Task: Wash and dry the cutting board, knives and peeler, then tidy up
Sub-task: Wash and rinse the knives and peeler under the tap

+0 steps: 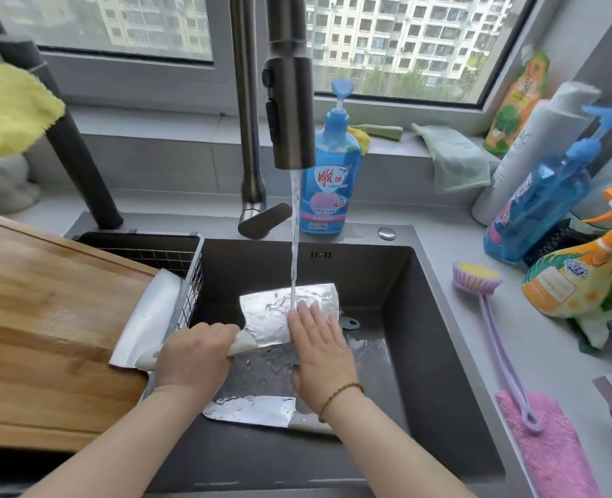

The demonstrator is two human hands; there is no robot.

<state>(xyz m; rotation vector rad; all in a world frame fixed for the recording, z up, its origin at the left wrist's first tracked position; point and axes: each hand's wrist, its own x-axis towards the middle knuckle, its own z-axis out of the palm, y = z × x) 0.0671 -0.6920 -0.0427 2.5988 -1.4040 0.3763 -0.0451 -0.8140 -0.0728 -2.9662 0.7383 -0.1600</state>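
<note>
My left hand (195,357) grips the white handle of a wide cleaver (272,310), holding it flat over the dark sink (423,354) under the running tap (292,102). My right hand (320,348) lies flat with straight fingers on the wet blade, where the stream lands. A second cleaver (250,410) lies on the sink floor below my right wrist. A third knife (146,318) rests on the wooden cutting board (46,336) at the left, its blade leaning on the wire basket (189,282). I cannot see the peeler.
A blue dish soap bottle (328,181) stands behind the sink. On the right counter are a purple-handled brush (477,278), a pink cloth (549,447), and spray bottles (577,292). A yellow cloth (6,113) hangs top left. A green cloth (455,159) lies on the sill.
</note>
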